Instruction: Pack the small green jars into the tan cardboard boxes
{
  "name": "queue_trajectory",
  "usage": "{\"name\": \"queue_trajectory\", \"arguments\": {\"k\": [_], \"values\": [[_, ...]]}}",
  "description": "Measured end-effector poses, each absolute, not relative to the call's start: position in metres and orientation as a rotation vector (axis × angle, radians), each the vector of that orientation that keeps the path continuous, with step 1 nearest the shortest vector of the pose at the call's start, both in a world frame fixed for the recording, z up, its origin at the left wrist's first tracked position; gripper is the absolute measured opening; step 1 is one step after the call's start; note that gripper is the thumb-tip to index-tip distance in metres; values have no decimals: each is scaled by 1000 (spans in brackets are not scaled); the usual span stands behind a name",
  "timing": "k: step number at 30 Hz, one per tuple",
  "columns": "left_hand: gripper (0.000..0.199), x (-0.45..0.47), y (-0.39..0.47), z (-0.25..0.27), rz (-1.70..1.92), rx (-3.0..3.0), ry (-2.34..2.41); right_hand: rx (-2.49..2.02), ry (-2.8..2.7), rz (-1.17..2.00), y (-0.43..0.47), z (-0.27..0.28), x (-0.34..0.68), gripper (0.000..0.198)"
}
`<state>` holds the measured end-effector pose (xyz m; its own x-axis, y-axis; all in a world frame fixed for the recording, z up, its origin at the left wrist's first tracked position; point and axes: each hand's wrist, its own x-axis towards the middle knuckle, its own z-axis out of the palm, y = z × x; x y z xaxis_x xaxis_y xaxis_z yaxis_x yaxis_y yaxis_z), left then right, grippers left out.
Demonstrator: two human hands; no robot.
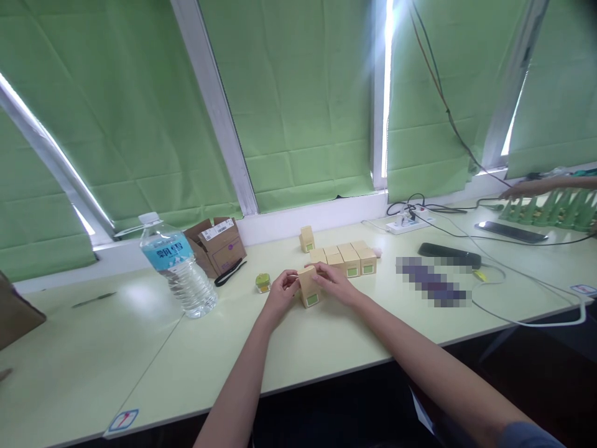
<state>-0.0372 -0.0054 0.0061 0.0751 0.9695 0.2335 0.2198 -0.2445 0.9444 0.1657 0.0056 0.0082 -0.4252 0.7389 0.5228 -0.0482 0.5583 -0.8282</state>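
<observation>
A small tan cardboard box (308, 287) with a green label stands upright on the pale table. My left hand (282, 291) grips its left side, the thumb and fingers closed against it. From the right, my right hand (334, 284) holds the same box near its top edge. Just behind, several matching boxes (368, 261) stand packed together in rows, partly covered by my right hand. One more matching box (306, 239) stands apart, further back. Left of my left hand sits a small clear jar with a green lid (263, 282).
A large water bottle (180, 267) and an opened brown carton (219, 246) stand to the left. A pen (94, 300) lies beyond the bottle. Rightward are a power strip (410, 221), cables, a black case (448, 255) and a phone (510, 231). Another person's arm (555, 185) reaches over green items.
</observation>
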Motion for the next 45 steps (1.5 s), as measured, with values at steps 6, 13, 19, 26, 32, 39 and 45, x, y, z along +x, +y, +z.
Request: {"name": "queue_trajectory", "arguments": {"k": [6,13,19,26,32,39,45], "values": [[30,-38,-4,2,1209,1669,1212,-781,-1878,985,13,-1,163,27],[45,-42,1,-2,1208,1572,1218,-792,-1933,1011,14,-2,165,26],[38,-40,0,-1,1217,1597,1252,-829,-1919,992,13,-3,165,40],[33,-39,-4,4,1196,1599,1267,-840,-1983,929,13,-1,166,35],[35,-39,-3,2,1189,1561,1280,-812,-2008,915,13,0,167,37],[34,-38,-2,-2,1092,1566,1289,-849,-2030,953,11,1,168,41],[37,-38,-3,-2,1151,1585,1324,-833,-2055,929,9,6,174,49]]}}
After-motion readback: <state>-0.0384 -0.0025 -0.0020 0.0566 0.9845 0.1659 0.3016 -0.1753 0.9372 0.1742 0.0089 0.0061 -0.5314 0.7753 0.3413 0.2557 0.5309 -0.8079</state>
